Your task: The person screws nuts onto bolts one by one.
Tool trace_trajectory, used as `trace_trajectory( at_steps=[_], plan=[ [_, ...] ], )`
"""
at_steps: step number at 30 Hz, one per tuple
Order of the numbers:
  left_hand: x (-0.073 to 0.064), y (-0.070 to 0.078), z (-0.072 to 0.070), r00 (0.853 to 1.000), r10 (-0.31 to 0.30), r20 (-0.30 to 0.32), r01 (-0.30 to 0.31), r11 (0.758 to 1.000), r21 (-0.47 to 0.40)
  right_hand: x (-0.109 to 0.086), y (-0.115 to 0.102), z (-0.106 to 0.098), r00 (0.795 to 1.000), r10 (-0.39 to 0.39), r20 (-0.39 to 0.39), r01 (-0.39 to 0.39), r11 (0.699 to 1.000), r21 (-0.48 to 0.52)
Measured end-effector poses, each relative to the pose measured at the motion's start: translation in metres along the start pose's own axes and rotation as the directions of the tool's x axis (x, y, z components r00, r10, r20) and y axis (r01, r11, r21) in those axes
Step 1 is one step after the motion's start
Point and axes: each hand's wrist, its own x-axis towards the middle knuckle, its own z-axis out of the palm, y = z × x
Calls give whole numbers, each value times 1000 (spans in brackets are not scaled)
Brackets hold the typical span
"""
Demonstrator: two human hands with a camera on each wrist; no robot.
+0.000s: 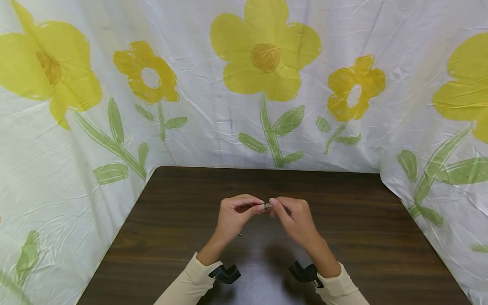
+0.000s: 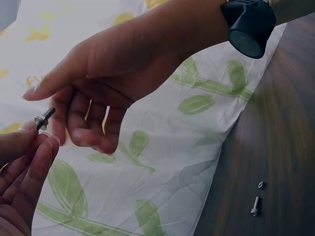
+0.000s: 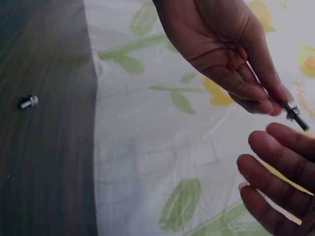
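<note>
Over the middle of the dark table, my left hand (image 1: 233, 215) pinches a small metal bolt (image 2: 47, 115) between thumb and fingers. A nut (image 2: 41, 121) sits partway along its thread, and the threaded end points away from the left fingertips. My right hand (image 1: 299, 219) is close by, thumb and index finger at either side of the bolt's free end. In the left wrist view a gap shows between those fingers and the thread. The right wrist view shows the right fingers (image 3: 280, 152) loosely extended below the bolt. The bolt's head is hidden in the left fingers.
On the wooden table (image 1: 171, 237) lie another small bolt (image 2: 255, 206) and a loose nut (image 2: 261, 185), near the left wrist. A white curtain (image 1: 206, 127) with yellow flowers surrounds the table's back and sides. Black cameras (image 1: 225, 274) are strapped on both wrists.
</note>
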Motion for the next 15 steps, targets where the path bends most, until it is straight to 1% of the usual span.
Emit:
trace_trajectory(
  at_steps=[2,8,15],
  plan=[
    [0,0,0,1000,-1,-6,1,1000,-5,1,0,-2,1000,-24,4,24,1000,13],
    [1,0,-1,1000,3,-17,-3,1000,-21,3,2,-7,990,-139,8,138,989,44],
    [1,0,-1,1000,-1,-10,1,999,-41,4,2,-6,984,-177,-3,177,981,79]
  ],
)
